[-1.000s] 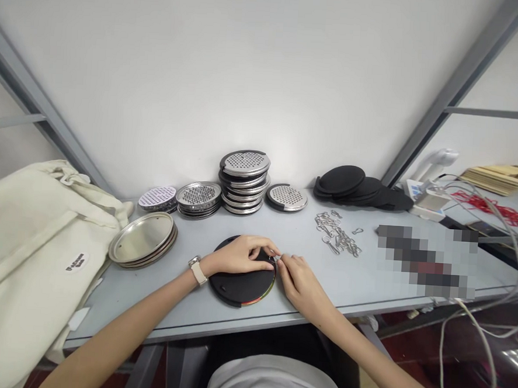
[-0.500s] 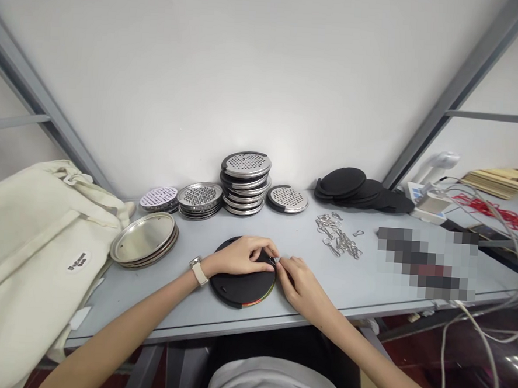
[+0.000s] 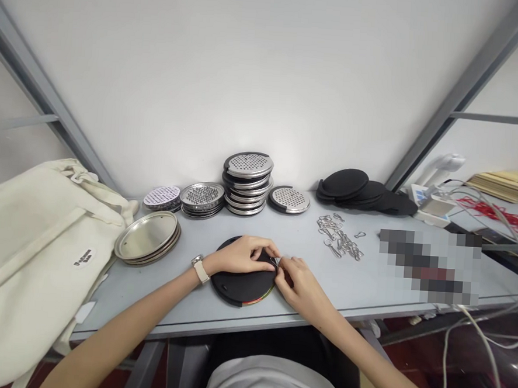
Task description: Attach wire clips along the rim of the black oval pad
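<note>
A black round disc (image 3: 242,285) with a red, yellow and green strip along its right edge lies near the front of the table. My left hand (image 3: 246,255) rests over it, closed, with thumb and fingers holding its upper right rim. At that rim a small metal clip (image 3: 276,262) glints, mostly covered by fingers. My right hand (image 3: 298,285) pinches the clip from the right with closed fingertips. To the right lies a loose pile of metal clips (image 3: 344,243).
Behind stand stacked round graters (image 3: 247,184), more grater discs (image 3: 202,196) and a single grater (image 3: 296,201). Metal plates (image 3: 148,237) and a cream canvas bag (image 3: 40,251) are on the left. Black round pads (image 3: 345,183) lie back right, near white cables (image 3: 513,244).
The camera view has shifted slightly. Both hands stay at the disc's rim, with only small finger movement around the clip.
</note>
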Demonstrator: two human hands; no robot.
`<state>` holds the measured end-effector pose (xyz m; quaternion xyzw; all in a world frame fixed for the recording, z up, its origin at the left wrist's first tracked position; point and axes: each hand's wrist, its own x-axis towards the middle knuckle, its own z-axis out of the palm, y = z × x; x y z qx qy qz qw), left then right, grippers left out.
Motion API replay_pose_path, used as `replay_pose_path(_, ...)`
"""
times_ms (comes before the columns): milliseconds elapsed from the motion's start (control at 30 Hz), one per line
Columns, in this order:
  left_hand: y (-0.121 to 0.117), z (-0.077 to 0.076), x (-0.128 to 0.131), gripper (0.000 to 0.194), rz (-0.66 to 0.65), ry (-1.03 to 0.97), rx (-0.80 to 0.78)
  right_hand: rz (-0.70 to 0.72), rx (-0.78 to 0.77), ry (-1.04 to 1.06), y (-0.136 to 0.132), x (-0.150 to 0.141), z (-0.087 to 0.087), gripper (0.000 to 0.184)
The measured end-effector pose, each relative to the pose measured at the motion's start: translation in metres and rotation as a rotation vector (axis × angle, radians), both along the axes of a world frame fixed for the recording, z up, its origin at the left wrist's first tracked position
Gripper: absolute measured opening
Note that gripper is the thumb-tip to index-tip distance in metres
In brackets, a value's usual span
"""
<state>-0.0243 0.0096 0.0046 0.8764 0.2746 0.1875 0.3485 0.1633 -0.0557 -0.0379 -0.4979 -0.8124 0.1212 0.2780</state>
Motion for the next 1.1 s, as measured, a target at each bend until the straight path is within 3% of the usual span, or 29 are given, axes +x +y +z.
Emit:
replay_pose_path(500,0.0002,0.0004,-0.0001,0.026,-0.006,-0.003,0.023,0.011,0.041,-0.029,0.0030,0.0011,-0.0052,0.022)
replay_pose_path(1100,0.0008,0.0000,0.0001,0.030,0.032,-0.007,-0.027,0.006,0.021,-0.016,0.0012,0.0007,0.0013,0.025)
